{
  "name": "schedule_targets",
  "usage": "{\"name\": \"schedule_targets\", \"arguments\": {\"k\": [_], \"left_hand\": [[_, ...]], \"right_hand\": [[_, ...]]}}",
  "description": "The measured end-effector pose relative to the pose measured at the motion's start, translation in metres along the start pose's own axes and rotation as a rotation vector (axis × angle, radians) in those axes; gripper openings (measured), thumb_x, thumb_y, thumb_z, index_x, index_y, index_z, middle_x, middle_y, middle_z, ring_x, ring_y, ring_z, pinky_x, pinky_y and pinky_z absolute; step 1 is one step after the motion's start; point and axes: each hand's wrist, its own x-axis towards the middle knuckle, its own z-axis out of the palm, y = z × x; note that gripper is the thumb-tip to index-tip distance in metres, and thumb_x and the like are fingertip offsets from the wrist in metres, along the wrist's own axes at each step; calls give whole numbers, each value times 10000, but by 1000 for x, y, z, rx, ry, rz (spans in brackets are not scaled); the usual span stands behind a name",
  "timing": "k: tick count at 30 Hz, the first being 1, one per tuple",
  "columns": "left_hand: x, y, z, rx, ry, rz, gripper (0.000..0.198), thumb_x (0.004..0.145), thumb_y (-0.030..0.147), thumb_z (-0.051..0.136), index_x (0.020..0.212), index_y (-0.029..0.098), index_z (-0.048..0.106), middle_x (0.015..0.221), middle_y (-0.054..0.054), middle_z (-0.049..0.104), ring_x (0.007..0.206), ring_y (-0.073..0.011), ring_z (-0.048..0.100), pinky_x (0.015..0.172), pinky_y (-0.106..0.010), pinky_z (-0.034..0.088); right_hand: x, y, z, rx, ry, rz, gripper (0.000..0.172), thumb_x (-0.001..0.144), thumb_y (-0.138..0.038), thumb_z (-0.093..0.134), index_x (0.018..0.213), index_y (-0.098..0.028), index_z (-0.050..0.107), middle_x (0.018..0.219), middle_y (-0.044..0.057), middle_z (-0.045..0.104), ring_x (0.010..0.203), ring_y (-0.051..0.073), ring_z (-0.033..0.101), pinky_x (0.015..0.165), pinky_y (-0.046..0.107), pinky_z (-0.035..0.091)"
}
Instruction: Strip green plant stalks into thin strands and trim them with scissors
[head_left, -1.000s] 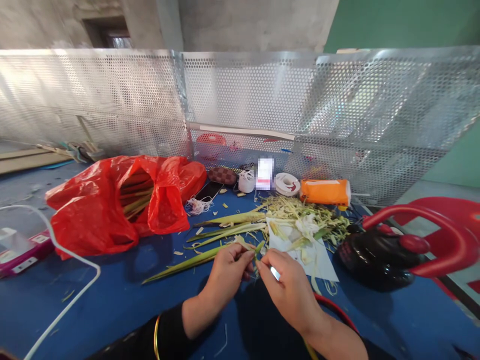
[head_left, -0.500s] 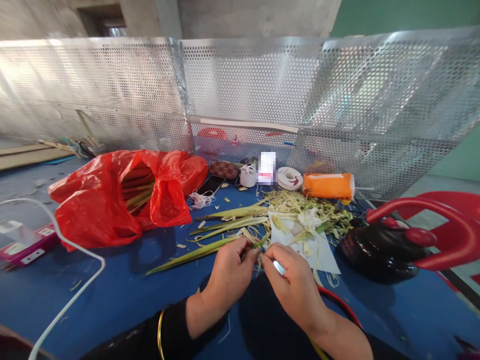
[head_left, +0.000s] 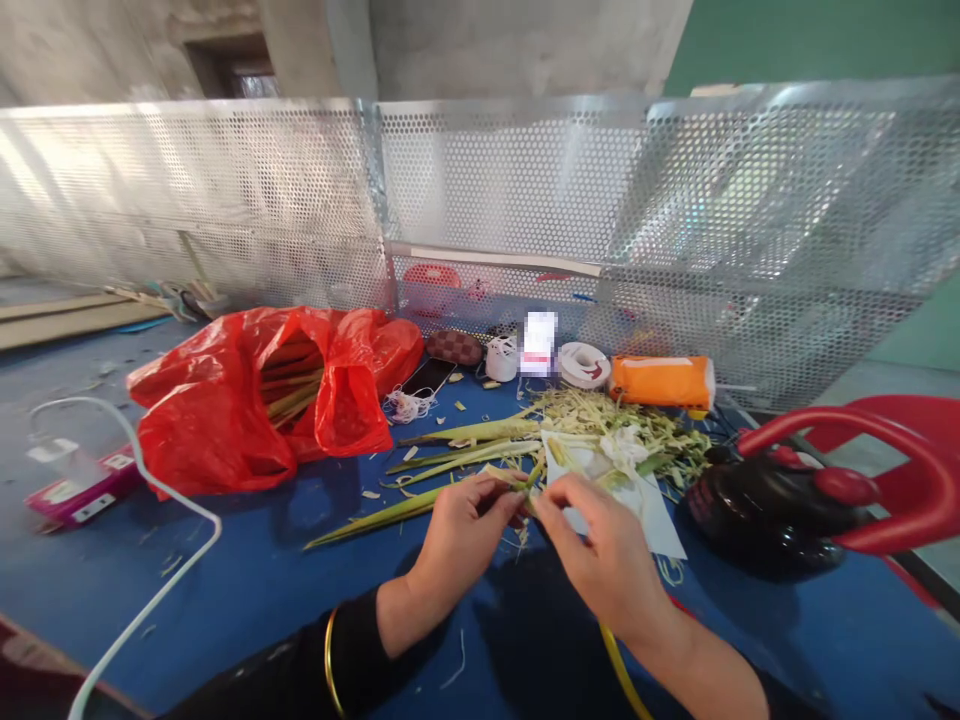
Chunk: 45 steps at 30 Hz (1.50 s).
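Both hands meet over the middle of the blue table. My left hand [head_left: 466, 535] is closed, its thumb and forefinger pinching a small green plant stalk [head_left: 535, 473]. Against the near end of that stalk, the fingertips of my right hand [head_left: 604, 550] are pressed together; what lies inside them is hidden. Long green stalks with pointed tips [head_left: 375, 518] lie just beyond and left of my left hand. Past my right hand sits a white paper sheet [head_left: 661, 520] with plant scraps, beside a heap of shredded green strips [head_left: 577, 408].
On the left are a red plastic bag [head_left: 202, 420] of stalks, a purple power strip [head_left: 86, 490] and a white cable [head_left: 180, 580]. A black kettle [head_left: 757, 520] with a red handle stands right. Along the back are a tape roll [head_left: 584, 365], an orange packet [head_left: 664, 381] and a perforated metal screen [head_left: 510, 180].
The view has shifted slightly, so the scene sits lower and further right. A silvery blade-like piece seen in my right hand earlier is now out of sight. Both hands stay together at the stalk.
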Motion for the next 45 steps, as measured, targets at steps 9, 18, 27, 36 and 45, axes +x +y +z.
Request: {"name": "schedule_targets", "arguments": {"k": [9, 18, 27, 36, 45], "left_hand": [[-5, 9, -3, 274, -16, 36, 192, 787, 213, 560, 631, 160, 658, 637, -23, 668, 620, -155, 618, 604, -238, 470], [-3, -3, 0, 76, 3, 5, 176, 770, 160, 552, 924, 178, 635, 686, 14, 644, 608, -139, 612, 616, -254, 502], [-4, 7, -10, 219, -9, 369, 65, 824, 177, 591, 879, 197, 563, 807, 5, 659, 709, -114, 640, 683, -214, 499], [0, 7, -24, 687, 11, 844, 109, 875, 176, 541, 945, 208, 617, 807, -30, 708, 710, -131, 664, 688, -225, 496], [-1, 16, -14, 170, -209, 380, 51, 868, 194, 548, 863, 180, 597, 765, -14, 673, 685, -125, 651, 681, -233, 509]], "right_hand": [[2, 6, -3, 82, 26, -1, 90, 868, -184, 551, 799, -209, 604, 705, -2, 641, 665, 162, 603, 626, 269, 462], [-11, 4, 14, -209, 127, -432, 149, 882, -56, 492, 808, -168, 559, 728, 53, 623, 692, 185, 557, 697, 332, 423], [0, 1, -14, 165, 150, -231, 102, 911, -207, 492, 889, -195, 592, 821, 34, 643, 781, 178, 586, 738, 316, 430], [12, 4, -9, 694, -325, 340, 293, 841, -461, 573, 881, -187, 667, 783, 13, 643, 750, 167, 568, 671, 270, 431], [16, -4, -13, 957, -283, 482, 227, 751, -407, 675, 759, -181, 659, 708, 4, 628, 702, 154, 571, 688, 277, 445]]}}
